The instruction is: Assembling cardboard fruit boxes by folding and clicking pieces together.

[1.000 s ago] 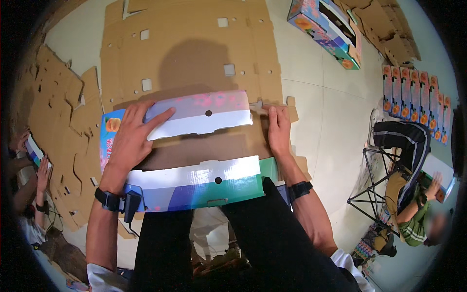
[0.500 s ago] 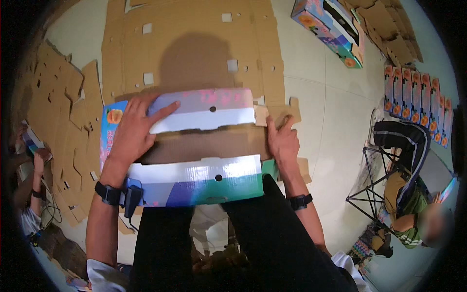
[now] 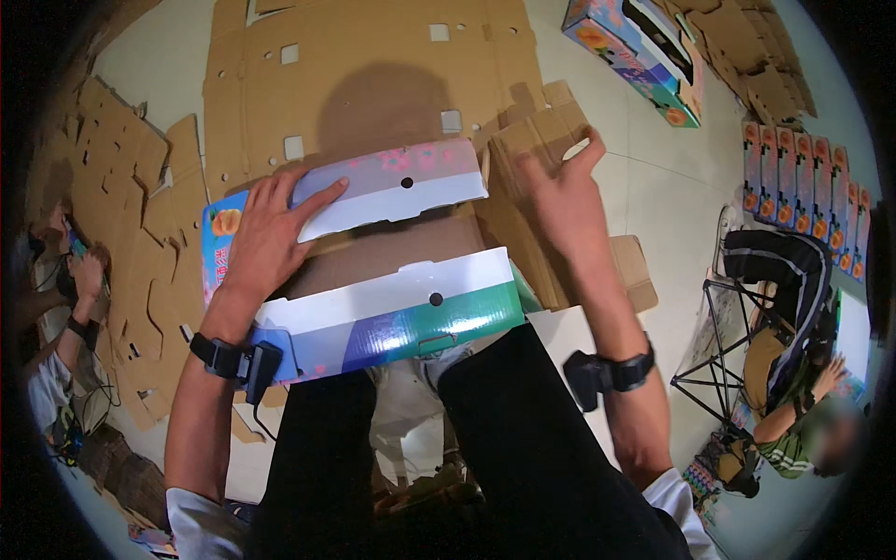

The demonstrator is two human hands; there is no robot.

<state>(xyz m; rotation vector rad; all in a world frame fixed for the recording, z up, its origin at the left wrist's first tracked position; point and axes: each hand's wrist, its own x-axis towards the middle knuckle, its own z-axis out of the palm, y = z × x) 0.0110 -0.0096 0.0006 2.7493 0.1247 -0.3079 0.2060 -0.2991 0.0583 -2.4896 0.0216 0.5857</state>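
Observation:
A printed cardboard box [image 3: 476,313] lies partly folded across my lap, its brown inside showing between two raised long walls. The near wall is white, purple and green; the far wall [image 3: 411,196] is white and lilac, each with a round hole. My left hand [image 3: 257,233] grips the box's far left corner, thumb along the far wall and fingers over the edge beside a blue end panel [image 3: 215,245]. At the right end, my right hand [image 3: 571,205] is spread, thumb and forefinger wide apart, against a brown end flap [image 3: 523,238]. Its other fingers are partly hidden.
Flat brown cardboard [image 3: 373,56] covers the floor ahead, with more sheets [image 3: 121,187] at left. A finished printed box [image 3: 635,61] stands far right, near a row of boxes [image 3: 793,182]. A folding chair [image 3: 765,271] and another person sit right; a co-worker's hands [image 3: 89,271] show far left.
My right hand has moved away and right, its fingers spreading, and the brown end flap now shows wider. The box has tilted slightly, its right end higher. My left hand keeps its place on the corner.

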